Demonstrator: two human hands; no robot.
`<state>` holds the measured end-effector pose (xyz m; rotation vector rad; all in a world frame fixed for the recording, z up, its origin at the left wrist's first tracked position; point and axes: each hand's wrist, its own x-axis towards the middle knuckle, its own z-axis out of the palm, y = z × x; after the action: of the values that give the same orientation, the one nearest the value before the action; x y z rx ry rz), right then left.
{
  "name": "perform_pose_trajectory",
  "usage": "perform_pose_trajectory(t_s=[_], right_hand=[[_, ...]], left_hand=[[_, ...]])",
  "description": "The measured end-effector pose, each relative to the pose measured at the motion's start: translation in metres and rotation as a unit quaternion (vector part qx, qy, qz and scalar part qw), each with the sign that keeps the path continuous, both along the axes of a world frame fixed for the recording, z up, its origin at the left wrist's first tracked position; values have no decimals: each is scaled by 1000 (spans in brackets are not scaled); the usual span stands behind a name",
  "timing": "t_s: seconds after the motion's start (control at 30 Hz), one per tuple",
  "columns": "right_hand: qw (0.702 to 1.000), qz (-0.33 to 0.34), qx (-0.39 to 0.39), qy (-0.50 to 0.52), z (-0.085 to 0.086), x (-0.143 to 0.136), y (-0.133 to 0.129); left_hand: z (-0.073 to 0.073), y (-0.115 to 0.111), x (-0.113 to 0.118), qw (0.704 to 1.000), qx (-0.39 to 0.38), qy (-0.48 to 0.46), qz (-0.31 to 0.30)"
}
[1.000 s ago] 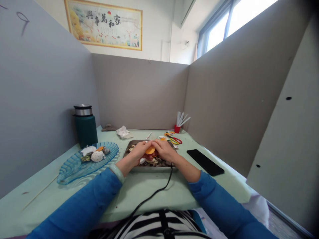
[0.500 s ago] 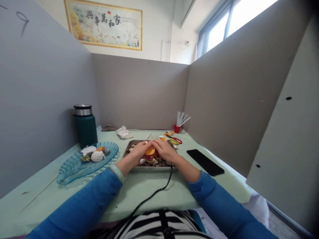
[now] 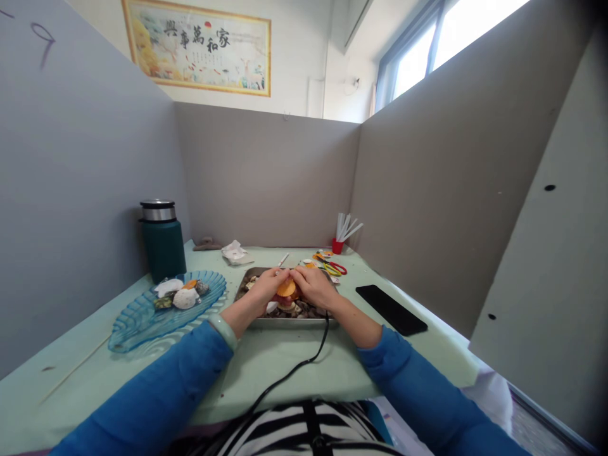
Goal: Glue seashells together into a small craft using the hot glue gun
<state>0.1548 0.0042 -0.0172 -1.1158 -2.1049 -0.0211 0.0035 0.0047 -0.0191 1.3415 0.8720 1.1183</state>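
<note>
Over a metal tray (image 3: 289,323) of stones and shells, both my hands come together around an orange shell (image 3: 286,288). My left hand (image 3: 266,289) closes on its left side, with a pale bangle at the wrist. My right hand (image 3: 311,286) wraps the right side, its fingertips meeting those of my left hand. Parts of the shell and most fingertips are hidden by the hands. A black cable (image 3: 294,368) runs from near my right wrist over the table's front edge.
A blue dish (image 3: 137,316) with stones and a shell lies left, before a green bottle (image 3: 163,247). Scissors (image 3: 336,268), a red cup (image 3: 337,246) of white sticks and crumpled tissue (image 3: 236,252) are behind. A black phone-like slab (image 3: 392,309) lies right.
The orange shell and the fingers round it have shifted very slightly. Both arms are otherwise where they were.
</note>
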Motion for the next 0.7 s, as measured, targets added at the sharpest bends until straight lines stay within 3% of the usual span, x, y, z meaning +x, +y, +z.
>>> perform_pose_trajectory(t_s=[0.7], right_hand=[[1000, 15, 1, -3, 0, -1, -1]], left_hand=[[1, 0, 0, 1000, 4, -2, 2]])
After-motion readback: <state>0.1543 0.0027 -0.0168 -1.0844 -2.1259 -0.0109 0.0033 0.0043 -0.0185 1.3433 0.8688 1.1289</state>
